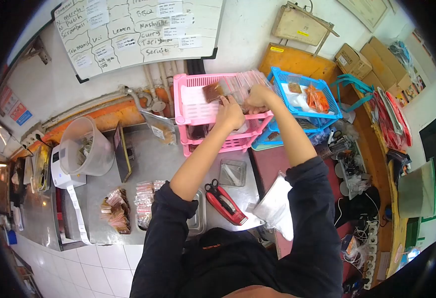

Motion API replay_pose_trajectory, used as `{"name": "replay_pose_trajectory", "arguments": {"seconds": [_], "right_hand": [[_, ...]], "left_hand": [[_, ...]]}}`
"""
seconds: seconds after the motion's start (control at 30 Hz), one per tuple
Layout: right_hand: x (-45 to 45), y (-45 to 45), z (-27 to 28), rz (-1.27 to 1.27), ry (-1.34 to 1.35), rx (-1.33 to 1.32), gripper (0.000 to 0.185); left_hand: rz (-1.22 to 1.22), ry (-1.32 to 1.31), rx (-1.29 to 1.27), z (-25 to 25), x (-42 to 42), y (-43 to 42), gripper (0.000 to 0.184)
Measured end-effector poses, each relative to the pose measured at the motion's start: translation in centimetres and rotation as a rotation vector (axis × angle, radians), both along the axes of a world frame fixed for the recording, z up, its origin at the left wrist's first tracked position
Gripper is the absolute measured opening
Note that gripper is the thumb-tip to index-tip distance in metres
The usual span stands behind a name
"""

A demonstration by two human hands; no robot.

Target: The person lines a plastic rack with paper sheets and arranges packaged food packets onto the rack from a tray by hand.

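Both arms reach forward into the top tier of a pink stacked basket (190, 120). My left hand (230, 115) is at a dark brown packet (212, 92), its fingers bent against the packet's lower edge. Beside it, my right hand (260, 98) has its fingers curled at a row of clear plastic packets (240, 83) along the basket's right side. The fingertips of the right hand are hidden, so what they hold is unclear. Further packets show in the lower pink tier.
Right of the pink basket stands a blue basket (305, 115) with an orange packet (317, 99). On the metal counter are a red stapler-like tool (226, 204), a small clear container (233, 173), packet bundles (117, 211), a white tub (86, 146) and a label printer (63, 171).
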State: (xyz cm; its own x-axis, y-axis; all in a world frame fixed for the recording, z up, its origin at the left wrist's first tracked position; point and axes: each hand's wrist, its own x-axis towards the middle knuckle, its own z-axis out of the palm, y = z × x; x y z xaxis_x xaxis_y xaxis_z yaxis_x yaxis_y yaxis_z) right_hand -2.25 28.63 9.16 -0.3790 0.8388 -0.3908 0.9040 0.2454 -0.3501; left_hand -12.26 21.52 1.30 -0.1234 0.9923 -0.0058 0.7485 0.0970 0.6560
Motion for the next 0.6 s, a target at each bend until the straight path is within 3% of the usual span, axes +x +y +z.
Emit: {"name": "replay_pose_trajectory", "arguments": {"seconds": [0.03,0.17,0.23,0.27,0.33,0.37,0.43,0.5,0.57,0.6], "right_hand": [[-0.2,0.2,0.4,0.099,-0.195,0.012,0.022],[-0.1,0.7,1.3,0.033,-0.246,-0.102,0.029],[-0.3,2.9,0.0,0.061,-0.273,0.171,0.038],[0.1,3.1,-0.6,0.065,-0.273,0.175,0.038],[0.8,2.3,-1.1,0.197,-0.318,0.542,0.044],[1.0,2.3,-1.1,0.197,-0.322,0.598,0.041],[0.8,1.9,-1.1,0.144,-0.308,0.729,0.035],[-1.0,-0.7,0.8,0.123,-0.206,0.713,0.025],[-2.7,-6.1,3.2,0.272,0.072,0.735,0.022],[-3.5,-8.3,2.2,0.258,0.364,0.476,0.022]], "left_hand": [[0.003,-0.019,-0.041,-0.1,0.1,0.5,0.078],[-0.108,-0.023,-0.145,-0.4,-0.9,2.4,0.082],[-0.159,-0.034,-0.214,-0.1,-1.5,2.7,0.085],[-0.155,-0.035,-0.21,-0.1,-1.2,2.6,0.085],[-0.084,0.082,-0.116,-0.9,0.0,2.4,0.086],[-0.069,0.077,-0.118,-1.4,0.5,2.8,0.086],[-0.111,0.176,0.13,-4.3,0.8,3.6,0.084],[-0.197,0.011,0.01,1.3,-1.0,-1.5,0.074],[-0.255,0.149,0.252,0.6,-2.4,-4.7,0.069],[-0.245,0.11,0.488,-0.3,-3.9,-7.2,0.063]]}}
